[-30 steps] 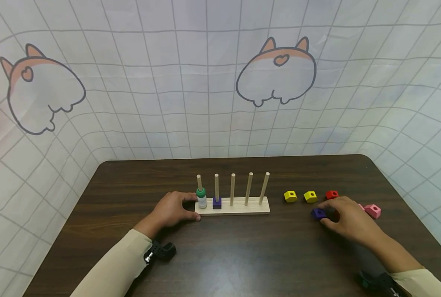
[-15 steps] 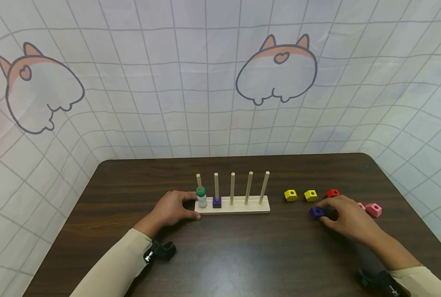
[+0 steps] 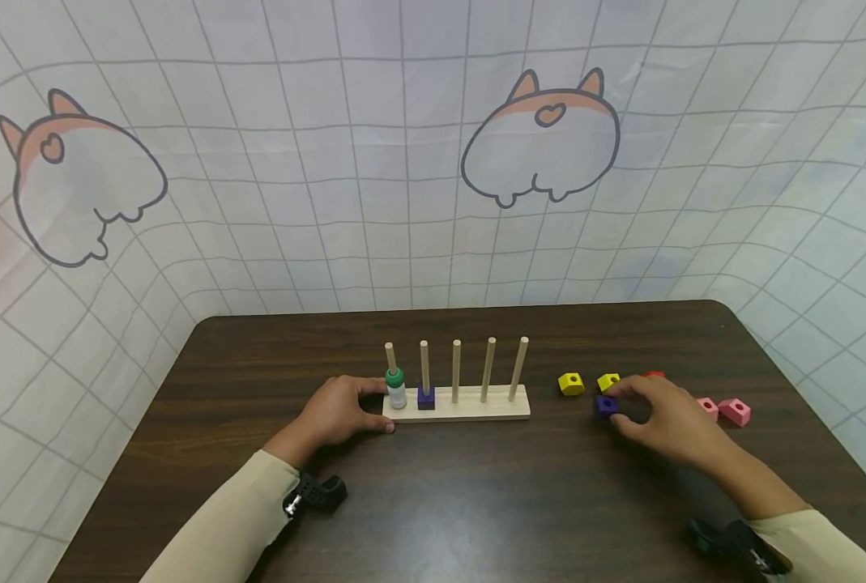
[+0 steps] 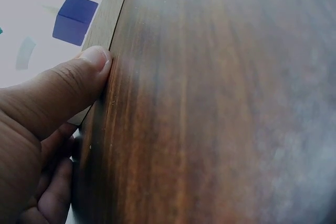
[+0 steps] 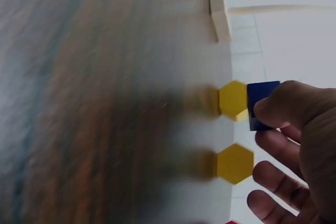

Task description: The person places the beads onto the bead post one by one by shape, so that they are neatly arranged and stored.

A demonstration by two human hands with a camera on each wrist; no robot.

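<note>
My left hand (image 3: 334,413) grips the left end of a pale wooden peg board (image 3: 479,411), thumb on its front edge. Several upright pegs stand along the board. Its leftmost peg carries a green bead (image 3: 394,378) above a white bead (image 3: 398,397). A purple cube bead (image 3: 426,400) sits at the foot of the second peg. Over on the right, my right hand (image 3: 669,421) pinches another purple cube bead (image 5: 258,98) between thumb and fingers. That bead is raised off the table, at the height of the tops of the yellow beads or above.
Two yellow beads (image 3: 570,385) lie right of the board, the farther one (image 3: 607,381) close behind the held bead. Behind my right hand a red bead (image 3: 654,373) is partly covered. Pink beads (image 3: 735,412) lie to its right. A patterned cloth (image 3: 433,202) hangs behind the table.
My right hand has moved left and slightly up with the purple bead, which now comes near the yellow beads. My left hand and the board have stayed put.
</note>
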